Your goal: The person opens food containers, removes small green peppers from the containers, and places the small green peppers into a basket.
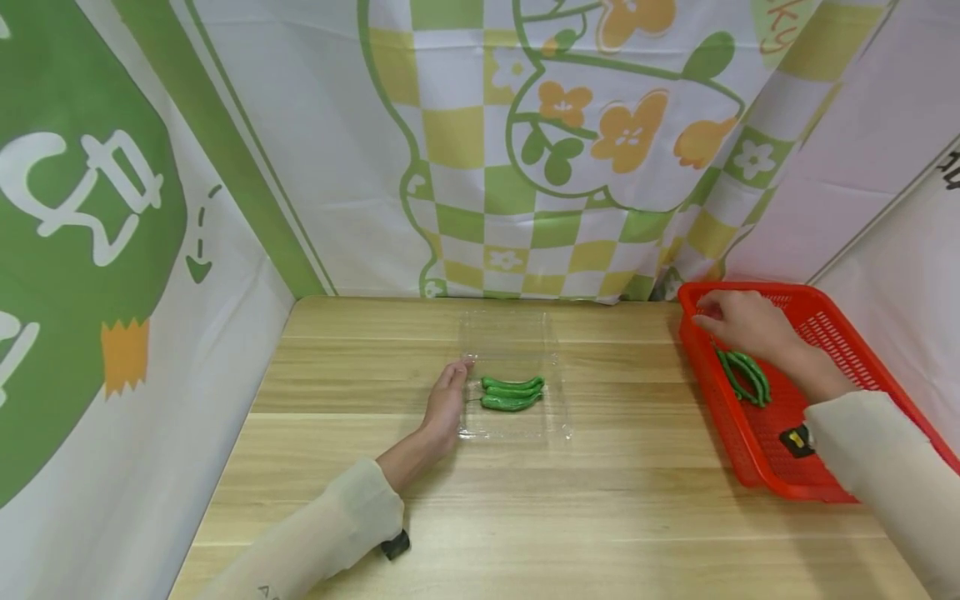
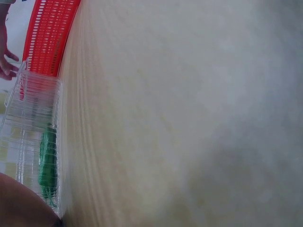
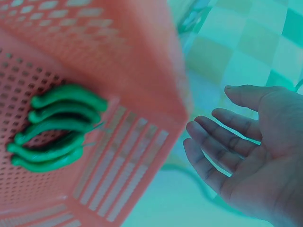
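Note:
Several green chili peppers [image 1: 512, 402] lie side by side in a clear plastic clamshell box [image 1: 557, 421], whose lid is folded back. My left hand [image 1: 447, 400] is at the box's left edge, fingers at its hinge side; how firmly they hold it cannot be seen. Above the far left part of a red plastic basket [image 1: 731, 433] is my right hand [image 1: 742, 321]. In the right wrist view that hand [image 3: 251, 146] has loosely spread fingers and nothing in them. More green chili peppers [image 3: 57, 125] lie on the basket's floor below it.
The box and basket stand on a light wooden table [image 1: 600, 517], the basket at its right side. A printed curtain [image 1: 480, 167] hangs along the table's back edge. Another curtain wall [image 1: 90, 250] borders the left side.

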Demonstrator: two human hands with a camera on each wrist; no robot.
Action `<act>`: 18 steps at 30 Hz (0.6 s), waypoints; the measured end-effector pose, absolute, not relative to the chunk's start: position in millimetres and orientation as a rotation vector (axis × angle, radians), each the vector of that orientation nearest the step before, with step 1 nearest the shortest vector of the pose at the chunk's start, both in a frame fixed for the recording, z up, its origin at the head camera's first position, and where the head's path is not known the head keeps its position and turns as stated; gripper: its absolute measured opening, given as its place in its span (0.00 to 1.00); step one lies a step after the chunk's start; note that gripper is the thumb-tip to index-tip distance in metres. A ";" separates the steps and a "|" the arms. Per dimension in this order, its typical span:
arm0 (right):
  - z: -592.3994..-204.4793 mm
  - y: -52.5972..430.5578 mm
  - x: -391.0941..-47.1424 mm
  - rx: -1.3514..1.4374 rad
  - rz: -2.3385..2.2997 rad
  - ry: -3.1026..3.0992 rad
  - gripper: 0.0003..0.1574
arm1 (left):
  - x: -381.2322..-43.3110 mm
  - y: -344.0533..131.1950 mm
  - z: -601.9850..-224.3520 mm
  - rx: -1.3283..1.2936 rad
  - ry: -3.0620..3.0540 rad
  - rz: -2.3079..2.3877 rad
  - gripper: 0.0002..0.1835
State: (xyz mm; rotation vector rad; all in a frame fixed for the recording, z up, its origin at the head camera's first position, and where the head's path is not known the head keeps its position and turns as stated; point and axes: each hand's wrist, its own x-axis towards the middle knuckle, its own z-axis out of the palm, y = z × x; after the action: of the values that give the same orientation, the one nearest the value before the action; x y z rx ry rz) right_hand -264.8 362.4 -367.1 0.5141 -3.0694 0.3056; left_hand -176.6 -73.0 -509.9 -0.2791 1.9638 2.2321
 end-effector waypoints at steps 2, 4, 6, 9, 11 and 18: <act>-365.6 352.1 -262.8 0.547 0.306 -3.048 0.21 | -176.4 -72.7 -509.6 -0.279 1.966 2.233 0.24; -363.9 341.4 -260.7 0.584 0.308 -3.032 0.21 | -176.3 -72.4 -509.3 -0.277 1.970 2.233 0.24; -361.7 329.8 -258.2 0.630 0.309 -3.017 0.20 | -176.3 -72.3 -509.1 -0.276 1.974 2.233 0.24; -359.3 313.0 -254.6 0.684 0.345 -3.008 0.21 | -176.5 -72.2 -509.3 -0.276 1.975 2.234 0.24; -358.1 303.0 -252.7 0.712 0.376 -3.003 0.20 | -176.5 -72.2 -509.5 -0.278 1.972 2.236 0.24; -358.1 280.0 -247.0 0.766 0.433 -3.003 0.19 | -175.2 -73.1 -508.8 -0.266 1.958 2.235 0.24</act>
State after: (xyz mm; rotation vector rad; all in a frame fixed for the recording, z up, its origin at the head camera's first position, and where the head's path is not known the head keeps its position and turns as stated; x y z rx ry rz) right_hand -247.0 280.0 -358.1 0.7660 -3.0031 0.4331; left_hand -175.2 -73.1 -508.8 -0.2662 1.9581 2.2345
